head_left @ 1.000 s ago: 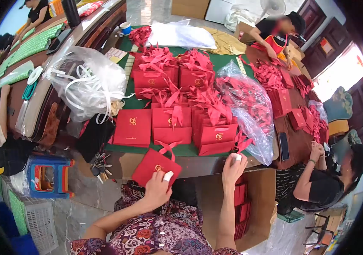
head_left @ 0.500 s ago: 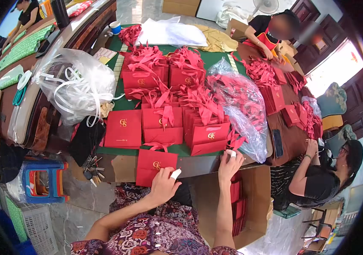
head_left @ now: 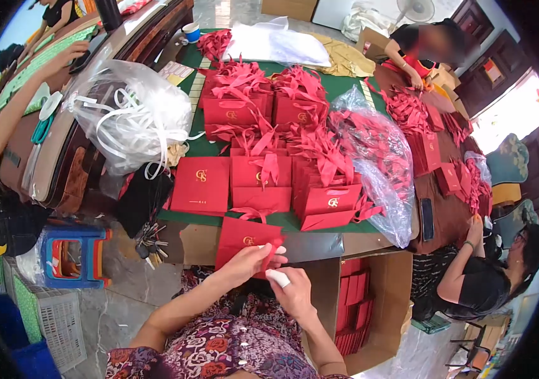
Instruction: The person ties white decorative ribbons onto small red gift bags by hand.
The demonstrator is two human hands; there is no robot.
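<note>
A red paper gift bag (head_left: 238,237) with gold lettering and a red ribbon handle leans at the table's front edge. My left hand (head_left: 247,262) grips its lower right part, fingers partly over the bag. Close beside it, my right hand (head_left: 293,295) is closed with curled fingers; whatever they hold, if anything, is too small to make out. White covers wrap a finger on each hand. Just behind stand a flat red bag (head_left: 200,189), a bag stack (head_left: 262,197) and a row of upright bags (head_left: 329,205) with ribbon handles.
A clear plastic bag of red ribbons (head_left: 380,158) lies right of the bags; another with white ribbons (head_left: 130,120) lies left. Below the table edge, a cardboard box (head_left: 380,309) holds red bags. Keys (head_left: 151,243) hang at left. Co-workers sit at right (head_left: 484,275) and far right (head_left: 424,47).
My right hand has moved left and down from the ribbons at the table edge to beside my left hand. The view has shifted slightly. A person's arm at left now reaches forward.
</note>
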